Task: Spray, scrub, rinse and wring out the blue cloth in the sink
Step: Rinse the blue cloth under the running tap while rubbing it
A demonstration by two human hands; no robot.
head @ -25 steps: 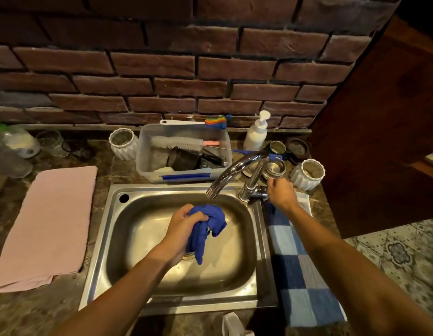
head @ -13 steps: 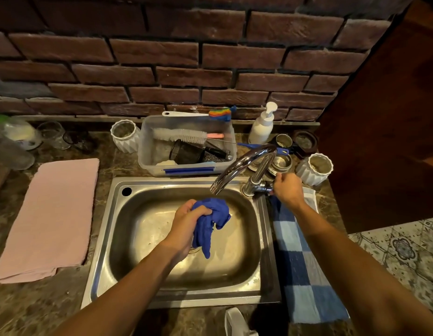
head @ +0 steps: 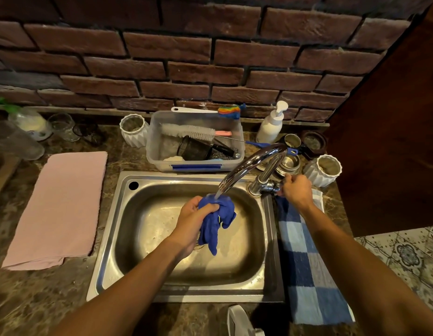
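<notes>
Tap handle (head: 278, 186) buried inside the closed right hand (head: 296, 191); shape not readable. Upper bunch of the blue cloth (head: 216, 220) covered by the clenched left hand (head: 195, 218), only the hanging folds showing. Drain under that hand and cloth, mostly masked. White object (head: 239, 320) nearer than both forearms, cut by the bottom edge; kind not tellable. Far left of the left hand, clear containers (head: 16, 139) sliced by the frame edge, dim and blurred. Checked towel (head: 307, 270) below the right hand, partly under the right forearm. Beyond the right hand, metal cups (head: 289, 163) half behind the spout (head: 254, 166); contents too small to tell. Both arms cut off at the bottom edge.
</notes>
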